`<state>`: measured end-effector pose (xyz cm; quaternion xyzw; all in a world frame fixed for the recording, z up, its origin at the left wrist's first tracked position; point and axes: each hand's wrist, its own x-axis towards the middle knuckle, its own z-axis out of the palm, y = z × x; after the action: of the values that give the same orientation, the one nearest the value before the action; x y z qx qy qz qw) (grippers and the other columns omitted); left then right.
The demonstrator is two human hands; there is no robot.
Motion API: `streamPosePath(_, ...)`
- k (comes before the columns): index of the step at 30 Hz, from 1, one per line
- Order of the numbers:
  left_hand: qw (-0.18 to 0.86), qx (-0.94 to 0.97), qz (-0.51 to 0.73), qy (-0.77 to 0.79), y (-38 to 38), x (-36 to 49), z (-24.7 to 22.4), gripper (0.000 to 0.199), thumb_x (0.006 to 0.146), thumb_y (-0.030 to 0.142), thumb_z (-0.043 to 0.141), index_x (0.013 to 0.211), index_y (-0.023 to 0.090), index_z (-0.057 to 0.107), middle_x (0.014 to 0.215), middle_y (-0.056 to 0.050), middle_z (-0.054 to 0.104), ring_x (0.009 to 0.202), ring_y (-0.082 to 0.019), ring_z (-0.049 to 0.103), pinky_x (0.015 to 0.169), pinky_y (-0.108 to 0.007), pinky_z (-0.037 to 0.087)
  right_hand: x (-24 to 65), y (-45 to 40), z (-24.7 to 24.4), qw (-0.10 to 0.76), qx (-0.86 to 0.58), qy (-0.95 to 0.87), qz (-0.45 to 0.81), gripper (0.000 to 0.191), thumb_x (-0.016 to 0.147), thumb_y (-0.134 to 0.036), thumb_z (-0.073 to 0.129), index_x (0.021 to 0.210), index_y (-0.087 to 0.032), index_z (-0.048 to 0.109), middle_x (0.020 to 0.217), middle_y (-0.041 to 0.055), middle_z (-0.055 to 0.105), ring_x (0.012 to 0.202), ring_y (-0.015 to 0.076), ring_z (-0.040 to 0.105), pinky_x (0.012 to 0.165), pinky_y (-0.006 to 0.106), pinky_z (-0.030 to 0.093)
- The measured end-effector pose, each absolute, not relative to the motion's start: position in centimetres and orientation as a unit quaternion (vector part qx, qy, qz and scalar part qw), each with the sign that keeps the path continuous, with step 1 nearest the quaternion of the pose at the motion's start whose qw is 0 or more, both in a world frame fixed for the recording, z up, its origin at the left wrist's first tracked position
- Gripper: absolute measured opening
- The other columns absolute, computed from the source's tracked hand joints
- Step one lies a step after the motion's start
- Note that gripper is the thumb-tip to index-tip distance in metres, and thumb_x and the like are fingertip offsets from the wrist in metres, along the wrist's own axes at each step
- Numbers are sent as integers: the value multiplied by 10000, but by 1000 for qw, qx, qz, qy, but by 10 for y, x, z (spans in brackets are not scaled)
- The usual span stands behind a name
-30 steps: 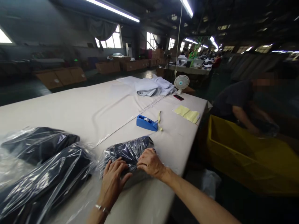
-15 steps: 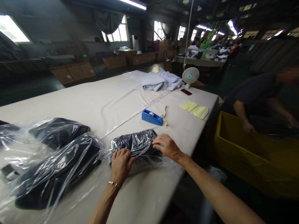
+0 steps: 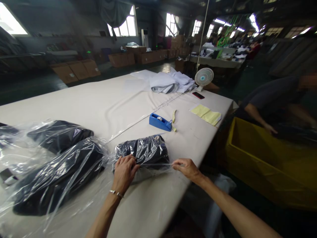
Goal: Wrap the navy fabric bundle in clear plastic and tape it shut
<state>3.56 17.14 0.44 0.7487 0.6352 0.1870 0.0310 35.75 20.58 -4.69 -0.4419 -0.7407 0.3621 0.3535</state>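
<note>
A blue tape dispenser [image 3: 160, 121] sits near yellow papers [image 3: 206, 114], a small fan [image 3: 203, 77] beyond.

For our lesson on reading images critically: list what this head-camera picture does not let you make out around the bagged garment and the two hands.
- Dark garment: its type, hidden by glare on the clear bag.
- Left hand: fingertips, curled under the bag edge.
- Right hand: the grip on the film, too small to tell.
- Bagged bundle: its near end, lost under glare and loose film.
- Yellow bin: contents, too dark.

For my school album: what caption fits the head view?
Left hand and right hand pull a bag flap on a table.
</note>
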Motion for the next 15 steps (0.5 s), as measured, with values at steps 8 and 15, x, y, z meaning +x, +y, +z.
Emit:
streamPosePath(8,16,743,174,646,174,35,-2,114,918,298,526,857,239,603,1065,-51,704,1146,-270,594,1095,-536,318,346,245,-63,390,-499,-687,355,425,821,-584,655,752,-171,723,629,-3,623,588,140,537,584,242,419)
streamPosePath(15,-6,731,171,660,177,43,-4,132,920,300,522,842,226,597,1018,-51,699,1089,-266,615,1093,-526,322,353,281,-79,329,-494,-684,423,476,634,-633,779,734,-169,735,593,-15,627,554,131,524,558,235,412)
